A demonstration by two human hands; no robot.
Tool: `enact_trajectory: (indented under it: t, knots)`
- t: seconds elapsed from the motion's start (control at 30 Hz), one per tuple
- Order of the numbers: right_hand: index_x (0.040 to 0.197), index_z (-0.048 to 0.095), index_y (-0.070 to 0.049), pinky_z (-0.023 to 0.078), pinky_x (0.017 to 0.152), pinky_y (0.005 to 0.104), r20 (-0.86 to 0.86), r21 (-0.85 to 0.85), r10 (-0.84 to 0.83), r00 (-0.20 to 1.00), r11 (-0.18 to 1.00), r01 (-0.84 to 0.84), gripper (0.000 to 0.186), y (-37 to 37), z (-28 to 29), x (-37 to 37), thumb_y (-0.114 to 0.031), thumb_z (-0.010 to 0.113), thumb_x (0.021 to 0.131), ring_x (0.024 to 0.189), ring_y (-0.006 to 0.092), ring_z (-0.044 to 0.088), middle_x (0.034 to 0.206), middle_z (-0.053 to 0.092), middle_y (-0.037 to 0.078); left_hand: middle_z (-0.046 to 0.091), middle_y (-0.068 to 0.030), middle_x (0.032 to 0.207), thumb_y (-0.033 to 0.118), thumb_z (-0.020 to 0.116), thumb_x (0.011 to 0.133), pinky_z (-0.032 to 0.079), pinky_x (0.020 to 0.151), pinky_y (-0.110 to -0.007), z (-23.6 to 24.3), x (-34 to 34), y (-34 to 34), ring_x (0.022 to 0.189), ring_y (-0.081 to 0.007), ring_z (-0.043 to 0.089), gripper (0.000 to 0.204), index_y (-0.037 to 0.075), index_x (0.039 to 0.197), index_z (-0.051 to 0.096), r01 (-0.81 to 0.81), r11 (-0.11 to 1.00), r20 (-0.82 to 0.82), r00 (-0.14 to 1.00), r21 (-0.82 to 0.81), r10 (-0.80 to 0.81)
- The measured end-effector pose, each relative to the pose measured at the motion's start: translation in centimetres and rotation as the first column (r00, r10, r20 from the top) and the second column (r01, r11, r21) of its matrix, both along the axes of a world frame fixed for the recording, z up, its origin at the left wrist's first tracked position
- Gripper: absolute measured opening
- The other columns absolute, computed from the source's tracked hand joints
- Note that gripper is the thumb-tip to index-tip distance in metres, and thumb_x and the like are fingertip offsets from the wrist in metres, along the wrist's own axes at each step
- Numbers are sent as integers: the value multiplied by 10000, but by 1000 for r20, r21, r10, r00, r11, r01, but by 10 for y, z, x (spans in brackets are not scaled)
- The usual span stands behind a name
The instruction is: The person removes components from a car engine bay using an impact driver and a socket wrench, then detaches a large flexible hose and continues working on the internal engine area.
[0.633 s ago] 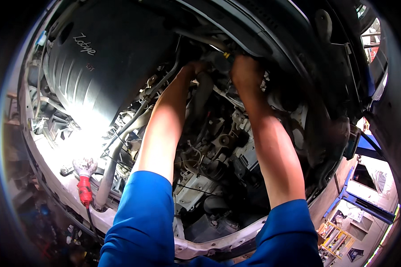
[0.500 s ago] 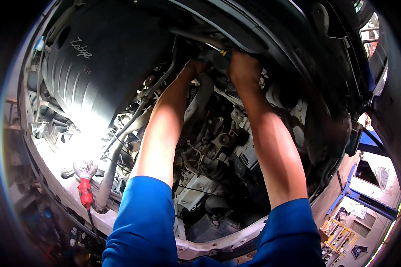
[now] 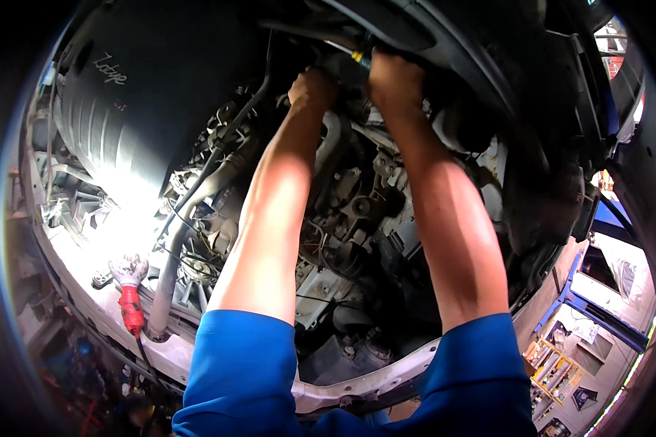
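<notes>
Both my arms reach deep into the engine bay of a car. My left hand [image 3: 313, 89] is curled above a grey hose [image 3: 333, 135] at the far side; its fingers are bent, and what lies in them is hidden in shadow. To its right, my right hand [image 3: 396, 81] is closed around a tool with a yellow-and-green handle [image 3: 358, 57]. A thin bright shaft runs from that handle toward the left, looking like a screwdriver; its tip cannot be made out. Below and between my forearms lie metal engine parts [image 3: 361, 207], brackets and hoses.
A black engine cover [image 3: 116, 109] fills the far left. A lit work lamp with a red handle [image 3: 131, 309] rests on the front left edge, its cable hanging down. The pale front body rail [image 3: 372, 386] curves below my arms. Blue lift parts [image 3: 598, 317] and a shelf [image 3: 554, 371] stand at right.
The view has shifted slightly. My left hand has risen and turned so that its knuckles show more. The right hand, still around the tool, has moved a little farther away.
</notes>
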State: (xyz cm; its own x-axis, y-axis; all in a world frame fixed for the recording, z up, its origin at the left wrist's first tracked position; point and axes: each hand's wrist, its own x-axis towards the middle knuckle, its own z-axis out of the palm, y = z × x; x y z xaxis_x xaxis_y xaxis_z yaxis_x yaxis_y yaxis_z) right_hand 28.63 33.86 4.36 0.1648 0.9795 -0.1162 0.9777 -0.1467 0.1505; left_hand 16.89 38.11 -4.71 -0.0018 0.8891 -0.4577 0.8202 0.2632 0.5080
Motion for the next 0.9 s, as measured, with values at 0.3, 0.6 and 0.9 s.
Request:
enact_trajectory:
  t: [0.3, 0.6, 0.9]
  knots:
    - [1123, 669, -129, 521, 871, 495, 252, 369, 122, 960, 905, -212, 312, 18, -32, 38, -167, 676, 814, 1041, 346, 655, 1104, 677, 152, 679, -109, 1024, 277, 620, 820, 511, 813, -390, -61, -24, 28, 885, -245, 633, 338, 56, 1064, 696, 157, 973, 748, 664, -167, 21]
    - [1123, 658, -115, 506, 919, 469, 153, 344, 154, 976, 918, -198, 356, 13, -22, 24, -157, 702, 772, 1082, 349, 627, 1154, 649, 157, 676, -105, 1176, 250, 537, 872, 520, 877, -381, -93, -21, 40, 1075, -255, 648, 336, 150, 1156, 686, 515, 830, 288, 778, 214, -558]
    - [1211, 627, -113, 466, 979, 471, 130, 392, 139, 982, 902, -180, 390, 16, -18, 21, -208, 631, 833, 1129, 342, 612, 1214, 635, 163, 661, -147, 1215, 471, 638, 783, 518, 945, -392, -75, 1, 32, 1139, -272, 634, 542, 88, 1164, 689, 11, 996, 155, 988, -92, 4]
